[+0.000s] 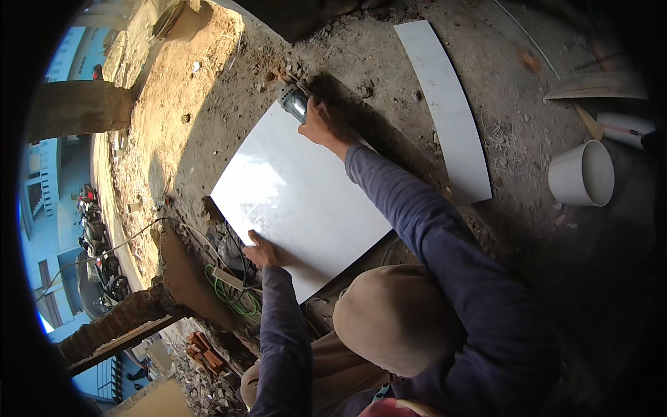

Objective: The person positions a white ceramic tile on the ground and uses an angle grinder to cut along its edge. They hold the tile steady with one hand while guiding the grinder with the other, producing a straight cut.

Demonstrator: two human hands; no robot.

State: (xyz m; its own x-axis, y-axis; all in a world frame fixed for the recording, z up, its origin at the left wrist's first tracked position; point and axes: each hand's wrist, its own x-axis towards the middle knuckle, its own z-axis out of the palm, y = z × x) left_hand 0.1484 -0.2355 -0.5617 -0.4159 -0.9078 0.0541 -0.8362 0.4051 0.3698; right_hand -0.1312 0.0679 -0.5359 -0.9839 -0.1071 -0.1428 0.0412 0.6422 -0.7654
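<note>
A large glossy white tile (326, 201) lies across the middle of the view, slightly above the rough ground at its near edge. My right hand (325, 126) is closed around a grey-green power tool, which looks like an angle grinder (294, 104), at the tile's far corner. Its disc is hidden or too small to make out, so I cannot tell whether it touches the tile. My left hand (261, 251) grips the tile's left edge, some fingers out of sight. My knee (396, 320), in beige cloth, is bent close to the near edge.
A long white tile strip (448, 111) lies to the right, near tangled string (500, 139) and a white bucket (582, 174) on its side. Green cable (236, 295) and a power strip (228, 279) sit by my left arm. Broken brickwork (132, 313) borders the lower left.
</note>
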